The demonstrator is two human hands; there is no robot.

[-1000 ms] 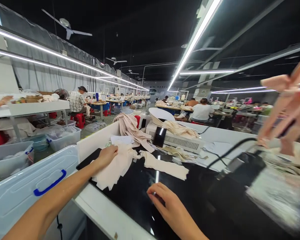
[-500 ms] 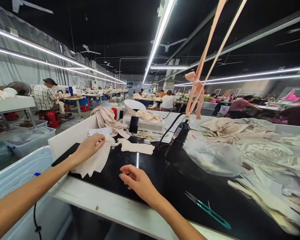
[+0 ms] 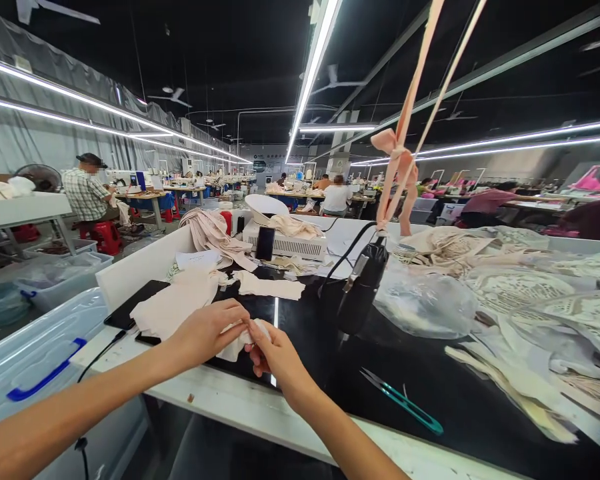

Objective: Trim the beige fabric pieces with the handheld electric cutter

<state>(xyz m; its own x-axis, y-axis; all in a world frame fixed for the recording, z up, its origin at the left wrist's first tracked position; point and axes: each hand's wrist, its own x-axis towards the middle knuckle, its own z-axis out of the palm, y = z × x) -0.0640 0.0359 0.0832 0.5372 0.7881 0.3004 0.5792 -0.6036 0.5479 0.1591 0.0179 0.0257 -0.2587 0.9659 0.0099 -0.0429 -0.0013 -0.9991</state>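
Over the front part of the black table top, my left hand (image 3: 207, 331) and my right hand (image 3: 276, 357) meet at the fingertips. Both are closed on a small piece of pale cloth (image 3: 234, 347), which hangs between them and is partly hidden by the fingers. A pile of cream cloth pieces (image 3: 173, 303) lies left of and beyond my left hand. Farther back, a flat cream strip (image 3: 271, 287) rests on the table. Green-handled thread snips (image 3: 405, 403) lie to the right of my right hand.
A black handheld device (image 3: 364, 287) hangs from peach cloth ties (image 3: 397, 157). Clear plastic bags (image 3: 425, 303) and heaped lace pieces (image 3: 525, 293) cover the right side. A phone (image 3: 265, 244) leans on a white scale (image 3: 300, 245). A blue bin (image 3: 55, 340) stands left.
My left hand has moved right from the cloth pile and now holds a small piece. My right hand, empty before, has closed on the same piece.
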